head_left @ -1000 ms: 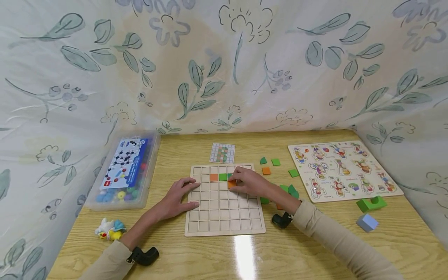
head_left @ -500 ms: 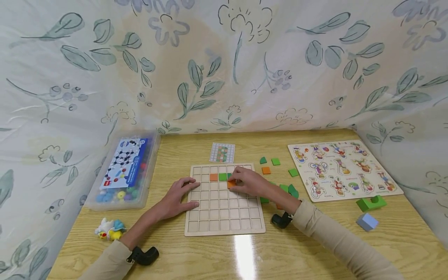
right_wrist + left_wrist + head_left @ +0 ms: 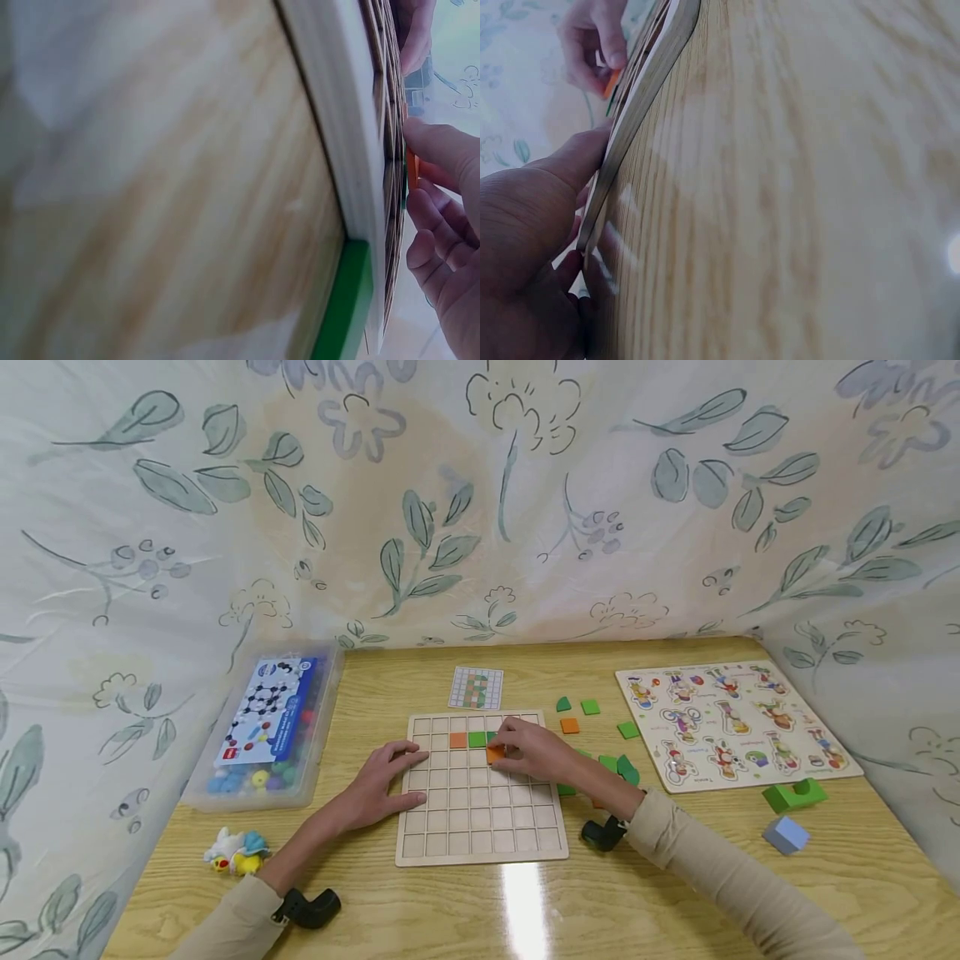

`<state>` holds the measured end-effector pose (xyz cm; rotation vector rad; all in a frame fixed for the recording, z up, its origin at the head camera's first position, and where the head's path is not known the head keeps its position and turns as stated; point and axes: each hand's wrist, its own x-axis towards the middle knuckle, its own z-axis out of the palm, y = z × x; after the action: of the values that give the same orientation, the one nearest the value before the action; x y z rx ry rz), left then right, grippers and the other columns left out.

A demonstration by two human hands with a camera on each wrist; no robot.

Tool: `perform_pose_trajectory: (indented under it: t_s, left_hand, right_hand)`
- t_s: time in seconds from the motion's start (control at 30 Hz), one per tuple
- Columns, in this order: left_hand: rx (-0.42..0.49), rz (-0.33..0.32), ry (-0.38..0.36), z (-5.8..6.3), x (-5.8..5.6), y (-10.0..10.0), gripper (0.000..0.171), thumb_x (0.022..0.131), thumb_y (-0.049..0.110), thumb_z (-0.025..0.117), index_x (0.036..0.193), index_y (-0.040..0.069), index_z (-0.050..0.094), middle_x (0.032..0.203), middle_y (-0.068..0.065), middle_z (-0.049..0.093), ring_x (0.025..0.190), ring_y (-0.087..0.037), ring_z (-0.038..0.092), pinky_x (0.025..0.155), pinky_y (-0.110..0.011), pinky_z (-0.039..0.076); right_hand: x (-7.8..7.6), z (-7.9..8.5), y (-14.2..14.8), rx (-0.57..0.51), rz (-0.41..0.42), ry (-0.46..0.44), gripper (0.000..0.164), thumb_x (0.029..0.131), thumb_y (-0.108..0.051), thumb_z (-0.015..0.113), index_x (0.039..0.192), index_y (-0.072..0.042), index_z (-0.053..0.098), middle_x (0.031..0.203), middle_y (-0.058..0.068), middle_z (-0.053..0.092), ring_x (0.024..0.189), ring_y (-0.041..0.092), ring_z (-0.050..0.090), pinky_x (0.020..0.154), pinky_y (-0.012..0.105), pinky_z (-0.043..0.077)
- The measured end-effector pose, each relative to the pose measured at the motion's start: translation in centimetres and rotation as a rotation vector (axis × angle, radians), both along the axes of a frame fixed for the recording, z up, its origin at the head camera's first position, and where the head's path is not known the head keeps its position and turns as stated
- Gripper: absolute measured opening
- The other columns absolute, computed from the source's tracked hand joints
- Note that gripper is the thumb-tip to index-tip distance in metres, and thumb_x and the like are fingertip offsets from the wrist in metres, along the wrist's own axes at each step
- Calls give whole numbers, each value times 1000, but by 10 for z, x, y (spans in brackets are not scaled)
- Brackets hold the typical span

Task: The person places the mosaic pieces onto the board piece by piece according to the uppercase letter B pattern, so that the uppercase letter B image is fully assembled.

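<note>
My right hand [image 3: 536, 750] pinches an orange square tile [image 3: 495, 755] between thumb and fingers, just over the wooden grid board [image 3: 480, 818]. The tile shows edge-on in the right wrist view, tilted against the board. On the board's upper part lie an orange tile [image 3: 458, 740], a green tile [image 3: 477, 739] and a dark green piece [image 3: 491, 737], partly hidden by the right hand. The left hand [image 3: 375, 785] rests at the board's left edge, thumb and fingers spread along the rim. Behind the board lies a small pattern card [image 3: 477, 687].
Loose green and orange pieces [image 3: 590, 707] lie right of the board, some under the right forearm. Farther right are a picture puzzle board [image 3: 705, 760], a green arch block [image 3: 795, 797] and a bluish cube [image 3: 787, 835]. A plastic box [image 3: 258, 727] and small toy [image 3: 236, 852] stand left.
The orange tile in the right hand has shifted very slightly to the left. Both hands otherwise stay in place.
</note>
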<state>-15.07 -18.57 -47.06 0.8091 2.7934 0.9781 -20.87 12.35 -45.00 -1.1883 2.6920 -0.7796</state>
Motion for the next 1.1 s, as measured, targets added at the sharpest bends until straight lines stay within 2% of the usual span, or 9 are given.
perform_pose_trajectory:
  t_s: [0.57,0.8,1.1]
  left_hand:
    - [4,-4,9,-1,-1,0,62,87,30,73,141,10,51,144,-14,43,133,-36,37,104,-59,32]
    - [14,-7,37,-1,0,0,62,86,29,74,141,8,52,142,-15,44,132,-37,38,102,-59,32]
    - [9,-3,16,0,0,0,62,87,29,73,141,9,51,143,-14,43,133,-37,36,104,-59,32]
  right_hand:
    - [1,0,0,18,-10,-4,29,88,-27,72,112,-11,72,99,1,59,84,10,57,73,20,49]
    - [1,2,0,24,-15,-13,28,89,-27,71,112,-11,72,100,1,59,84,12,56,74,21,48]
    - [1,1,0,18,-9,-9,28,89,-27,71,112,-11,72,99,1,59,83,12,56,73,21,48]
